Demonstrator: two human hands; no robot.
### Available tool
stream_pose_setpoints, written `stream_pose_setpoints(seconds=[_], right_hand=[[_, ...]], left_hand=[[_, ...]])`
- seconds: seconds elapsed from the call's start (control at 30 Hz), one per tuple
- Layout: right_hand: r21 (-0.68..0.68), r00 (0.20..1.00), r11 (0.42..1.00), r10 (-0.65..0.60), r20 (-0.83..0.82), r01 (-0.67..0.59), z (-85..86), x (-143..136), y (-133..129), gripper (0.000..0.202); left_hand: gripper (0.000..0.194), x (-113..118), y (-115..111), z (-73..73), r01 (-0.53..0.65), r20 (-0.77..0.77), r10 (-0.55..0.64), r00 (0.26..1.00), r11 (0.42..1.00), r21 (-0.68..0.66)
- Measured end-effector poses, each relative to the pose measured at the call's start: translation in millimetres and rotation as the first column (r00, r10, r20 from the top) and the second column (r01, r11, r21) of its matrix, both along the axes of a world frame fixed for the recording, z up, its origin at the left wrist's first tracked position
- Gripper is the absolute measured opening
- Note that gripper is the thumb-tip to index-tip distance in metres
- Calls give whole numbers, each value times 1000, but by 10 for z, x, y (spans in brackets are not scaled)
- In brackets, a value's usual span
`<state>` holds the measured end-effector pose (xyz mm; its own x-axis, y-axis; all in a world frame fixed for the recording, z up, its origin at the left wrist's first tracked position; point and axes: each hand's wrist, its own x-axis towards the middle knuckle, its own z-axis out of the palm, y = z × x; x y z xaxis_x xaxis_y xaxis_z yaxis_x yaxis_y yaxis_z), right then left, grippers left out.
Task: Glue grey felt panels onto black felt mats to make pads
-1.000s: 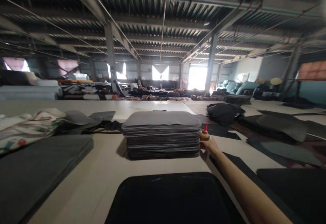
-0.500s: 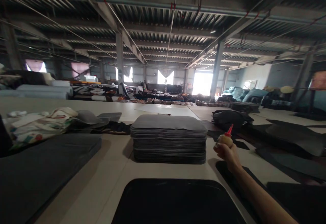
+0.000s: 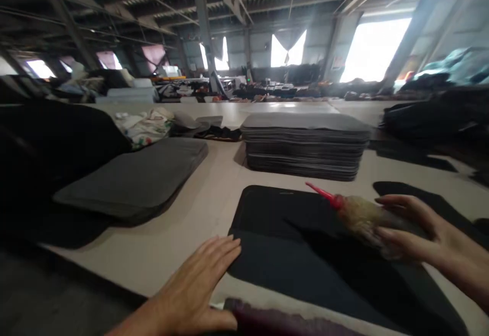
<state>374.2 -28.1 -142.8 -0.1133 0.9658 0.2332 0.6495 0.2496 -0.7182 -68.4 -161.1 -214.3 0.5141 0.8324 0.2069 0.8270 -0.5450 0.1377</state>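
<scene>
My right hand [image 3: 414, 229] grips a squeeze bottle [image 3: 359, 213] with a yellowish body and a long red nozzle pointing up to the left. The bottle is tilted above a flat black panel [image 3: 275, 234] with rounded corners, and its shadow falls across the panel. At the panel's left edge, my left hand [image 3: 206, 280] lies with fingers stretched out and fingertips on or beside the edge; the thumb is apart. Behind the panel stands a tall stack of grey-black sheets [image 3: 301, 147].
On the left lies a thick pile of dark sheets [image 3: 141, 173], with a patterned cloth [image 3: 148, 127] behind it. More dark pieces [image 3: 431, 198] and a black bundle [image 3: 428, 122] lie on the right. A purplish dark strip [image 3: 282, 320] runs along the near side of the pale table [image 3: 214, 193].
The view has tilted down and turned. My right hand has brought the bottle from beside the stack to over the black panel, tipping its nozzle leftward. My left hand has come into view.
</scene>
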Motion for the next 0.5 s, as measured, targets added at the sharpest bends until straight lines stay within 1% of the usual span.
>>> stream_pose_setpoints(seconds=[0.03, 0.1, 0.2, 0.3, 0.4, 0.5], right_hand=[[-47, 1000, 999, 28, -10, -29, -34, -33, -44, 58], [-136, 996, 986, 90, -23, -92, -91, -111, -139, 55], [-108, 986, 982, 160, 55, -153, -79, -315, -298, 49], [-86, 965, 965, 252, 76, -246, 41, -642, -442, 46], [-21, 931, 933, 359, 71, -359, 126, -993, -531, 39], [-5, 903, 906, 423, 74, -424, 102, -1253, -566, 29]], left_hand=[[112, 5, -16, 4, 8, 14, -8, 1000, 1000, -18], [113, 11, -38, 5, 5, 58, -2, 998, 999, -47], [106, 10, -57, -4, -5, 149, 11, 989, 999, -44], [94, 9, -60, -5, 5, 212, 0, 977, 1000, -25], [79, 10, -50, 12, 0, 207, 6, 978, 1000, -27], [69, 11, -38, 25, 9, 174, -2, 985, 999, -40]])
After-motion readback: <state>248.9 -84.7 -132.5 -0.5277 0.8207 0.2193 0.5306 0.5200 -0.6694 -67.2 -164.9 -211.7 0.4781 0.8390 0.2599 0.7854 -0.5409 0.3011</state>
